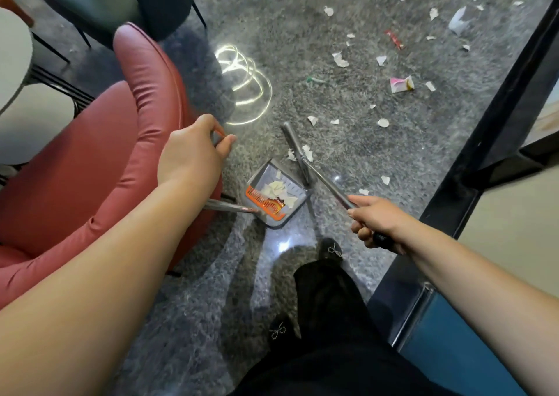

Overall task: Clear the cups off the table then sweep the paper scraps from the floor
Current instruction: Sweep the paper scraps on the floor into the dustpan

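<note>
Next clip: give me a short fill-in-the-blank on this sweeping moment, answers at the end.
1. The right hand grips the handle of the ____.
2. The paper scraps already collected lie inside the ____.
3. The left hand is beside a chair coloured ____.
4. Most scraps still lie on the ____.

Answers: broom; dustpan; red; floor

The floor (302, 62) is speckled grey with bright white light rings at 12 o'clock. White paper scraps (340, 59) dot it toward 1 o'clock, among them 1 red wrapper (394, 39) and 1 pink-and-white packet (401, 84). The dustpan (273, 197) is grey with an orange comb edge and holds white scraps. The broom handle (320, 177) is silver-grey. At 9 o'clock the armchair (121, 159) is dusky red. Black trousers (332, 320) and black shoes with silvery bows sit at 6 o'clock.
</note>
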### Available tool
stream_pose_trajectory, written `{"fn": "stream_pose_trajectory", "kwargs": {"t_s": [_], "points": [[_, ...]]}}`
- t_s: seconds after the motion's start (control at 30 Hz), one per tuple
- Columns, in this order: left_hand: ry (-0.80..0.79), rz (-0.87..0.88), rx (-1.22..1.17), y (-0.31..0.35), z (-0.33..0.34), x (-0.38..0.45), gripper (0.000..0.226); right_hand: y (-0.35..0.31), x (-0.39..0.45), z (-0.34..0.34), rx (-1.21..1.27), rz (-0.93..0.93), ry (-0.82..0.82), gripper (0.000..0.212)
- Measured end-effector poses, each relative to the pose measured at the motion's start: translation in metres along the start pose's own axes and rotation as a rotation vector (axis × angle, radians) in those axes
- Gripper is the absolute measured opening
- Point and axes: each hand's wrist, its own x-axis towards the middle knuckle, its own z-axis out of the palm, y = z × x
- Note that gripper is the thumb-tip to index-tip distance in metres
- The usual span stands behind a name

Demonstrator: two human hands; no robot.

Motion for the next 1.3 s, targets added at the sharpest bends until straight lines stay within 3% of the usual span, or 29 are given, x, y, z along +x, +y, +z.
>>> {"fn": "stream_pose_trajectory", "kwargs": {"t_s": [0.27,0.6,0.97,1.13,1.3], "points": [[-0.088,0.015,0.04,0.081,0.044,0.086,0.023,-0.063,0.046,-0.076,-0.045,0.001,-0.005,0.05],[-0.103,-0.011,0.146,0.121,0.067,0.163,0.023,-0.122,0.11,-0.136,-0.126,0.071,-0.027,0.055],[-0.161,0.024,0.151,0.122,0.087,0.189,0.028,-0.143,0.131,-0.097,-0.301,0.15,-0.184,0.04],[-0.16,0.024,0.153,0.121,0.087,0.186,0.028,-0.129,0.106,-0.076,-0.388,0.135,-0.275,0.048],[-0.178,0.058,0.142,0.108,0.08,0.178,0.025,-0.114,0.072,-0.063,-0.461,0.044,-0.238,0.043]]}}
